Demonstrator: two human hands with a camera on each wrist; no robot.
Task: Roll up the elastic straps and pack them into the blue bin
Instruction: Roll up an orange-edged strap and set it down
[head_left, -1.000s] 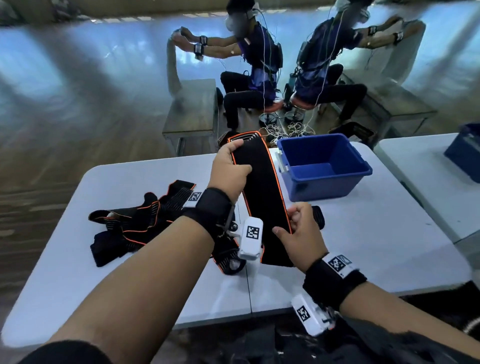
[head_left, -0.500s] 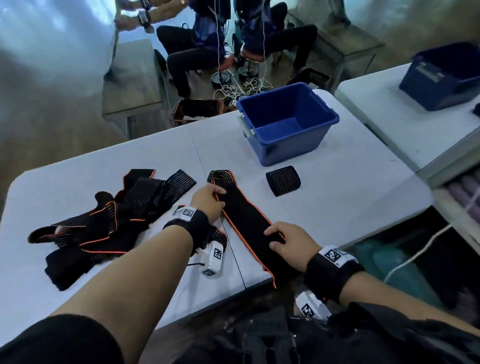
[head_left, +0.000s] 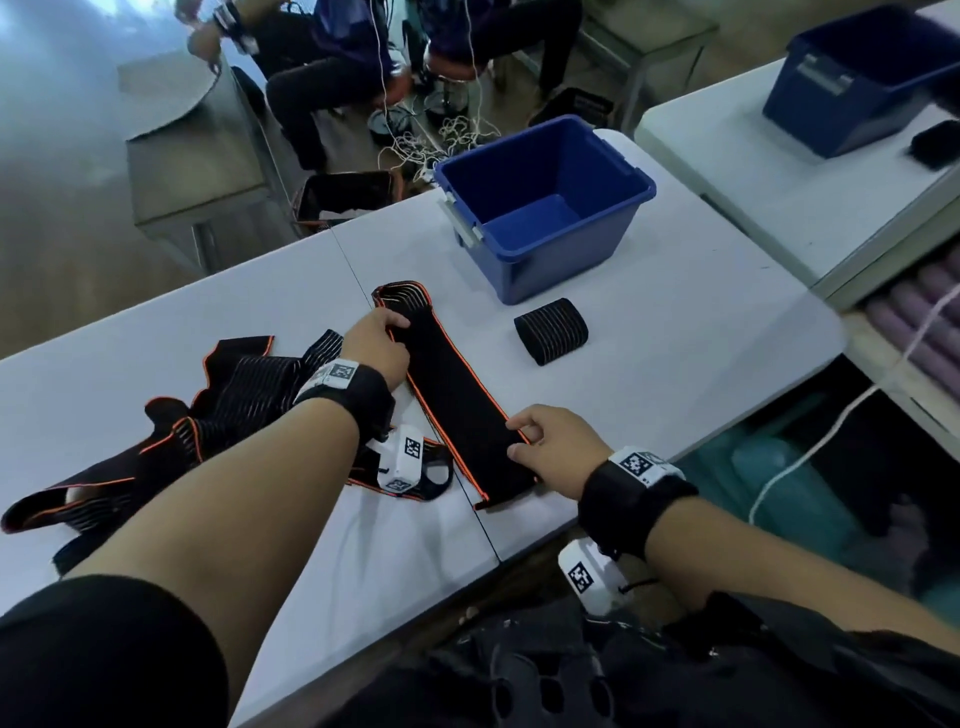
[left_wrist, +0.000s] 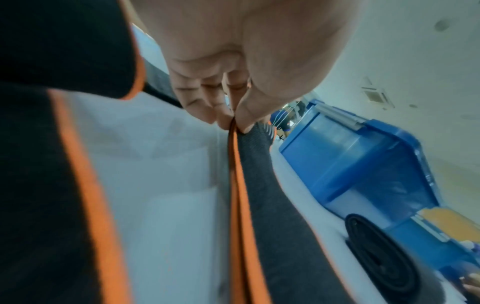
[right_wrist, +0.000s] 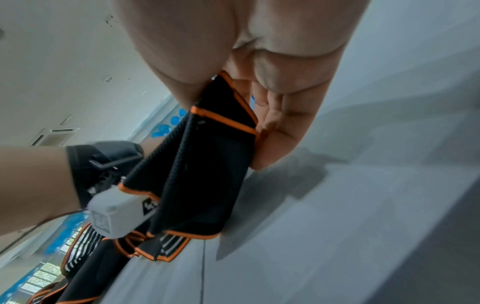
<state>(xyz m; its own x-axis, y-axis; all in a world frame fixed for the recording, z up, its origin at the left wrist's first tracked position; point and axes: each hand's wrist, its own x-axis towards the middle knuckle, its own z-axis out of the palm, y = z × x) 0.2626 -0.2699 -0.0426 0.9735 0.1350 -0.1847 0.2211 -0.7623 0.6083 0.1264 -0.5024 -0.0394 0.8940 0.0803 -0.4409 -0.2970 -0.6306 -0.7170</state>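
Observation:
A long black elastic strap (head_left: 452, 389) with orange edging lies stretched flat on the white table (head_left: 701, 332). My left hand (head_left: 382, 338) pinches its left edge near the far end; the left wrist view shows thumb and fingers (left_wrist: 221, 117) closed on the orange edge (left_wrist: 239, 185). My right hand (head_left: 545, 452) grips the near end of the strap (right_wrist: 215, 156) at the table's front edge. One rolled strap (head_left: 551, 330) lies on the table beside the blue bin (head_left: 545, 249), whose visible inside holds nothing. A heap of loose straps (head_left: 171, 426) lies to the left.
A second white table (head_left: 789, 171) on the right carries another blue bin (head_left: 852, 78). Beyond the far edge are a grey bench (head_left: 192, 156), tangled cables on the floor and seated people. The rolled strap shows in the left wrist view (left_wrist: 384, 257) next to the bin (left_wrist: 363, 164).
The strap has been pulled toward me and straightened, its near end now at the table's front edge. Both hands shifted along it. My view tilted down and right.

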